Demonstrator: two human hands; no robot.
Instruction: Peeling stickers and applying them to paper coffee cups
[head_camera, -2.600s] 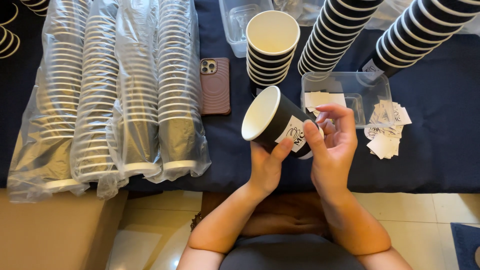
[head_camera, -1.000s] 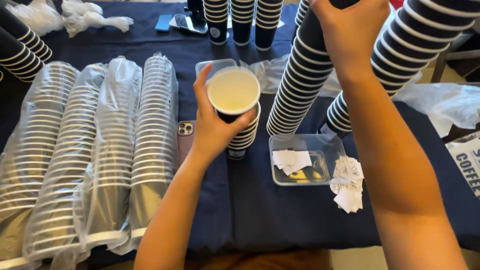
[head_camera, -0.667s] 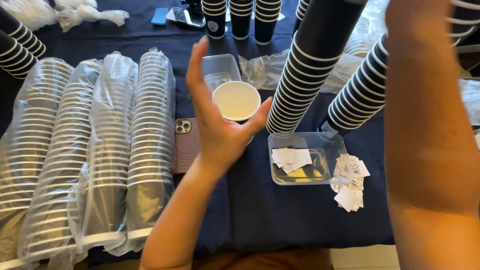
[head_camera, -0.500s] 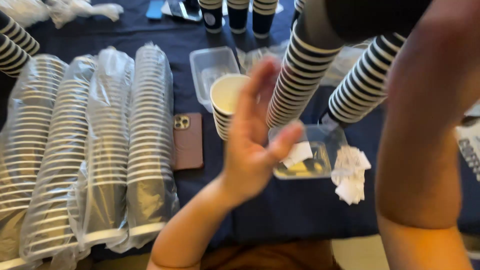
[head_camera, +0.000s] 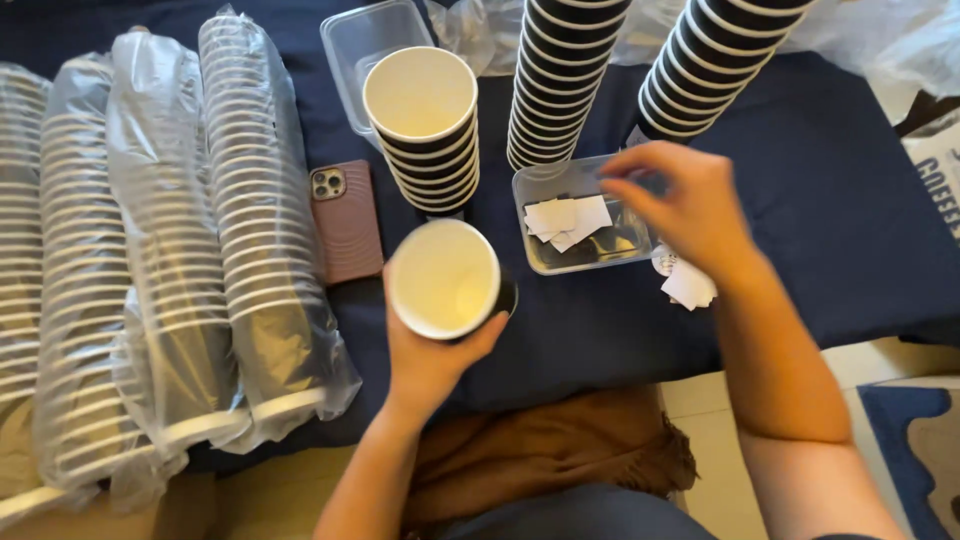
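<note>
Table (head_camera: 850, 200) in navy cloth. Left hand (head_camera: 430, 350) grips cup (head_camera: 446, 279) mouth-up at 6 o'clock of stack (head_camera: 424, 130); right hand (head_camera: 685, 205), fingers pinched narrow and empty, hovers over sticker tray (head_camera: 580, 215).

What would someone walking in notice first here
The left hand holds a single black paper cup with a white inside, front and centre. The right hand hovers over a clear plastic tray of small white paper squares. At the far left, long plastic-wrapped sleeves of cups lie on the dark blue tablecloth.
</note>
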